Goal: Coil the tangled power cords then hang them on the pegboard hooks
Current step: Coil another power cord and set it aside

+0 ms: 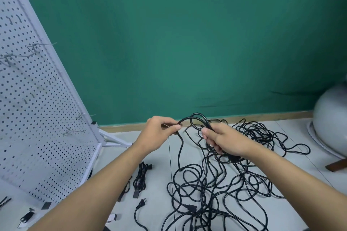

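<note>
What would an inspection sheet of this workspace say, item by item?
Surface: pale floor, cords across its right part.
Job's things: white pegboard at left, hooks bare; bundled cord on floor.
Clutter: small black items by pegboard foot, kind unclear.
Grippers: left hand pinches a cord; right hand grips its loops.
Cables: black tangled cords below both hands.
Surroundings: green wall; pale round object at right.

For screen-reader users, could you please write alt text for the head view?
The left hand pinches a black power cord while the right hand grips its coiled loops, above a tangled pile of cords on the floor. A white pegboard with hooks stands at left.
</note>
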